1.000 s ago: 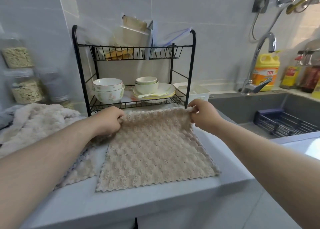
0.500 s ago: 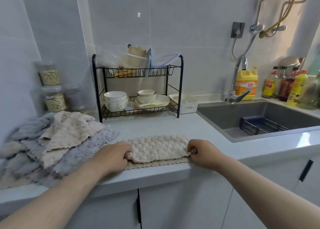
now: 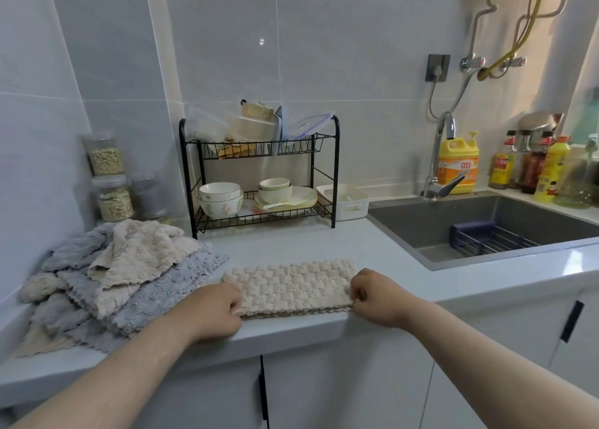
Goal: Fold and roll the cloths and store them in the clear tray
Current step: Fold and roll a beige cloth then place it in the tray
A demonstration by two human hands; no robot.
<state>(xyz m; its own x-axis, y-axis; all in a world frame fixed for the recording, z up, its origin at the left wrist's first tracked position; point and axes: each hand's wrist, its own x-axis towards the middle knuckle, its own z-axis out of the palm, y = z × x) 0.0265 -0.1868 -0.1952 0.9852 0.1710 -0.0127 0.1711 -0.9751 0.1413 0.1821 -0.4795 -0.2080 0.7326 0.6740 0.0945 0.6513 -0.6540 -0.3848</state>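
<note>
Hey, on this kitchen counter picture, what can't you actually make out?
- Head view, left hand and right hand: fingertips curled under, hidden by the knuckles and the folded beige cloth.
- Head view, cloth pile: count unclear, cloths overlap.
- Head view, clear containers on the rack: overlapping, so the tray can't be singled out.
- Head view, bottles at right: labels too small and blurred.

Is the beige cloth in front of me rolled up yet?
No, the beige cloth lies as a flat folded strip on the counter, with the left hand and right hand pinching its ends.
</note>
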